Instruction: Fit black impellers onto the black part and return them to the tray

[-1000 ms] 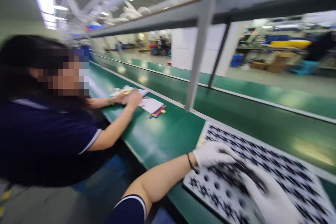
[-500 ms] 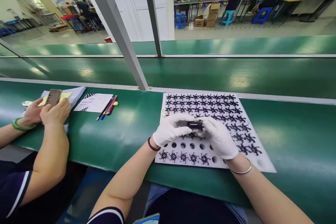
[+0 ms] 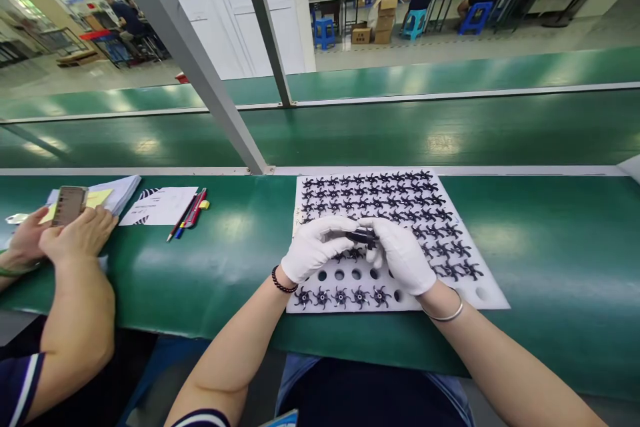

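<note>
A white foam tray (image 3: 487, 290) lies on the green bench, holding several small black impeller-like parts (image 3: 380, 190) in rows, with some empty holes near its front. Both my hands wear white gloves and meet above the tray's middle. My left hand (image 3: 313, 248) and my right hand (image 3: 403, 255) together grip a small black part (image 3: 361, 236) between their fingertips. Several black parts sit in the front row (image 3: 340, 296) just below my hands.
A co-worker's hands (image 3: 75, 235) at the left hold a phone (image 3: 69, 204) over a stack of papers. A printed sheet (image 3: 160, 205) and pens (image 3: 190, 213) lie beside them. A slanted metal post (image 3: 200, 73) rises behind the tray. A green conveyor belt (image 3: 450, 127) runs beyond.
The camera swung from the co-worker at the left to face the tray squarely. My hands lifted a black part off the tray and now hold it between them.
</note>
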The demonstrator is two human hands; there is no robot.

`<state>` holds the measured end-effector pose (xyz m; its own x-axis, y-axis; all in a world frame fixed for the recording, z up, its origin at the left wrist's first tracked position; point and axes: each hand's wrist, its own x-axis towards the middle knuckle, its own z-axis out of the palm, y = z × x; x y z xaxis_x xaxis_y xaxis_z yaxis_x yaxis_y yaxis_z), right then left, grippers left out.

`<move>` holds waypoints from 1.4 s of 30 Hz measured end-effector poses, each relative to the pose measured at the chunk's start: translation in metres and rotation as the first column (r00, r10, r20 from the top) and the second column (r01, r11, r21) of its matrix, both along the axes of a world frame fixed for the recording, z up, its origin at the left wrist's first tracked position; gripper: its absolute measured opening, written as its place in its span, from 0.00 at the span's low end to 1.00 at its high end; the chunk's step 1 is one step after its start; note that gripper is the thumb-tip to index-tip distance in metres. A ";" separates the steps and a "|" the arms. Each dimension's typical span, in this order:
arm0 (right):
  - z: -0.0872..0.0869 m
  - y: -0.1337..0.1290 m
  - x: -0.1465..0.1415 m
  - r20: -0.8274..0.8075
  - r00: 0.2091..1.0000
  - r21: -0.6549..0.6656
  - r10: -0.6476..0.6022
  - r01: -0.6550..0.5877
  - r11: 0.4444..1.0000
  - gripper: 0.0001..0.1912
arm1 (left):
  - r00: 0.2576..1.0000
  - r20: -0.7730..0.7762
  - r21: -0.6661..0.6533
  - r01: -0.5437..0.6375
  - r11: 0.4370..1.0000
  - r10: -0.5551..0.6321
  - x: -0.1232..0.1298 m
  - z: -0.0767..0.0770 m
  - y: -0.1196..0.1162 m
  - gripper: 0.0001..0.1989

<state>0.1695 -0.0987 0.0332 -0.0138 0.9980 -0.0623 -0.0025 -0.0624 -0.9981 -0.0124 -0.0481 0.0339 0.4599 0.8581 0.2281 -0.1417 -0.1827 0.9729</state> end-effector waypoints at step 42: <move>-0.014 0.000 -0.003 0.534 0.825 0.441 -0.185 -0.085 0.893 0.20 | 0.995 0.073 -0.428 -0.032 0.903 0.070 0.005 0.000 0.001 0.17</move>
